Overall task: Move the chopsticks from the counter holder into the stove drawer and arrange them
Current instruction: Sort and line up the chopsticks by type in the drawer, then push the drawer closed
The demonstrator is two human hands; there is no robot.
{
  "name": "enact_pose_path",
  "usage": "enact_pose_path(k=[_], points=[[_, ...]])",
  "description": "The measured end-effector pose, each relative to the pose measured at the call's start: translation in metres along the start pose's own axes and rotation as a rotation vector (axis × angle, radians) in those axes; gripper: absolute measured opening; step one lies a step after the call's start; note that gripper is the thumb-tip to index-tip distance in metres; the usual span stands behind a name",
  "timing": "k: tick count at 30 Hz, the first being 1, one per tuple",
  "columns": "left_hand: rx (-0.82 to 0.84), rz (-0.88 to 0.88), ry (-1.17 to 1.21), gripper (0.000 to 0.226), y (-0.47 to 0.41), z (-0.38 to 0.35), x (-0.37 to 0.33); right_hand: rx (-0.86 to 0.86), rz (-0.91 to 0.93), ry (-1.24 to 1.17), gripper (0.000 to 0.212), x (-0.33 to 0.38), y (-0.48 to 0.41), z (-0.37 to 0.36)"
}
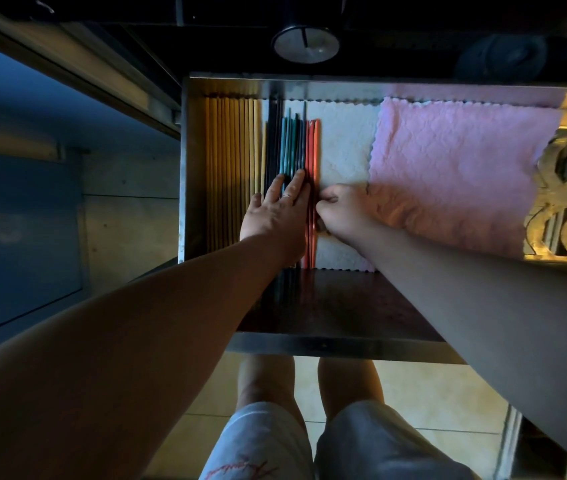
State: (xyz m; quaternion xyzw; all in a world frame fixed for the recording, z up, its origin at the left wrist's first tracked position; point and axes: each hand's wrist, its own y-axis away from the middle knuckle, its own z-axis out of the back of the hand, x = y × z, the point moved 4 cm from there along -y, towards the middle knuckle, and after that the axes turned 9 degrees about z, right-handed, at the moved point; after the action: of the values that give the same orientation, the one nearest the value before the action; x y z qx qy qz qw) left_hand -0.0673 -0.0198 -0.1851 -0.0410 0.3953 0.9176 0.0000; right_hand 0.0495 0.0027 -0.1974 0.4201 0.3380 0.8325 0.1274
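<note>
Both hands reach down into the open metal stove drawer [185, 168], over its dark front ledge. Her left hand [277, 216] lies flat and released, fingers spread, pressing on the dark and teal chopsticks [290, 147]; a thin ring shows on one finger. Just beside it, the right hand [342, 211] is curled, its fingertips pinching at the red-orange chopsticks [312, 150] — the grasp seems to close on them, though the fingertips are partly hidden.

All the chopsticks lie side by side along the drawer's left part, running front to back. Pale wooden chopsticks [232, 168] fill the far left against the drawer wall; next come black ones, then the teal and dark group, then the red-orange pair at the right edge of the row. Near ends of the dark ones stick out past the cloth onto the ledge.

Under the coloured sticks lies a white textured cloth [342, 140] with a scalloped edge. To its right a pink textured cloth [455, 168] overlaps it and covers most of the drawer's right part.

Beyond the drawer's back rim — in shadow — a round metal knob [305, 45] sits on the dark stove front.
</note>
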Motion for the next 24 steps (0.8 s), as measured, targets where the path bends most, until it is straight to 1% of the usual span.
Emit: enact_pose_path(k=[4,9,11,13,15,17,20,24], points=[[0.016,0.005,-0.012,0.083,0.0,0.001,0.0,-0.037,-0.029,0.026,0.018,-0.002,0.0,0.004],[0.054,-0.004,-0.017,0.087,0.007,0.005,0.001,-0.016,-0.047,-0.053,0.016,-0.005,0.007,0.004],[0.072,0.023,0.002,0.087,0.016,0.008,0.001,-0.027,-0.071,-0.079,0.019,-0.006,0.015,0.008],[0.115,0.078,0.034,0.08,0.029,0.012,0.0,-0.035,-0.087,-0.072,0.025,-0.004,0.027,0.016],[0.194,0.166,0.135,0.066,0.043,0.019,-0.003,-0.037,-0.106,-0.082,0.027,0.0,0.045,0.027],[0.235,0.251,0.324,0.051,0.061,0.03,-0.008,-0.034,-0.114,-0.095,0.025,0.007,0.067,0.041],[0.176,0.297,0.552,0.043,0.094,0.056,-0.021,-0.057,-0.128,-0.188,0.023,0.021,0.103,0.064],[0.06,0.259,0.677,0.04,0.144,0.085,-0.035,-0.105,-0.194,-0.376,0.011,0.035,0.152,0.093]])
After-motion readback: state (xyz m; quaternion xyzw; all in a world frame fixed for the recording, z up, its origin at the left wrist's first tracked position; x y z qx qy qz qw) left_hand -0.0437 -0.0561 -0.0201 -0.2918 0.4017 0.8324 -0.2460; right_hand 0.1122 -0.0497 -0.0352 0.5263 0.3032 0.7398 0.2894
